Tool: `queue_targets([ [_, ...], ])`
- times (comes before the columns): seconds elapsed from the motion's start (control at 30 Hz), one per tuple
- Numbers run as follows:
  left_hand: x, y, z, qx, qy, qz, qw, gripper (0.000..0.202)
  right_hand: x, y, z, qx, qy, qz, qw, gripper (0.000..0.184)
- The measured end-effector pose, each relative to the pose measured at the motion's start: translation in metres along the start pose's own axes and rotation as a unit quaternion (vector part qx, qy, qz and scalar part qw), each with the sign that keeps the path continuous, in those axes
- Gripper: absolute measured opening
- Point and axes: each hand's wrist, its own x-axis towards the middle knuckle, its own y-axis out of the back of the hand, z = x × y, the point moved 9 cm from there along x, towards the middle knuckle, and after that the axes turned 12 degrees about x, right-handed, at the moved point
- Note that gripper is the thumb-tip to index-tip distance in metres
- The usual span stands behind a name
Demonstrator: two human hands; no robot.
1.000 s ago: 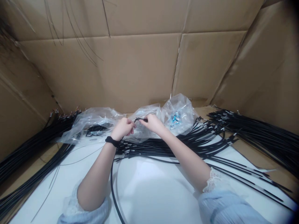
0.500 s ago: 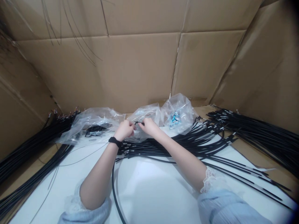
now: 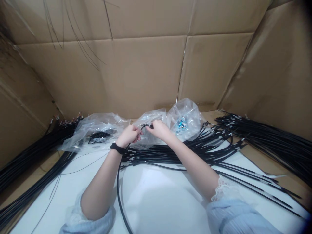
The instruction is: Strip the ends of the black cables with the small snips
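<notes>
My left hand (image 3: 129, 135) and my right hand (image 3: 159, 129) meet close together over the white table (image 3: 156, 198), both pinched on the end of a thin black cable (image 3: 118, 191). That cable loops down from my fingers past my left wrist, which wears a black band, toward the table's near edge. Just behind my hands lie clear plastic bags (image 3: 148, 125); one bag (image 3: 185, 120) holds small blue parts.
A pile of black cables (image 3: 195, 151) lies across the middle of the table. More cable bundles run along the right side (image 3: 268, 139) and the left side (image 3: 31, 156). Brown cardboard walls (image 3: 146, 71) enclose the back and both sides.
My hands stay together on the cable end; they shifted slightly, and the short cable tip between the fingers now shows a little more.
</notes>
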Motion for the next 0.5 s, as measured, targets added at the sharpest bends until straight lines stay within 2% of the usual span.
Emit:
queue_targets([
  [0.17, -0.001, 0.001, -0.003, -0.029, 0.008, -0.007, 1.0, 0.019, -0.004, 0.002, -0.008, -0.032, 0.004, 0.007, 0.999, 0.037],
  [0.5, 0.005, -0.008, -0.009, -0.148, -0.002, -0.086, 0.985, 0.015, -0.011, 0.014, -0.02, -0.1, -0.002, 0.026, 0.995, 0.027],
])
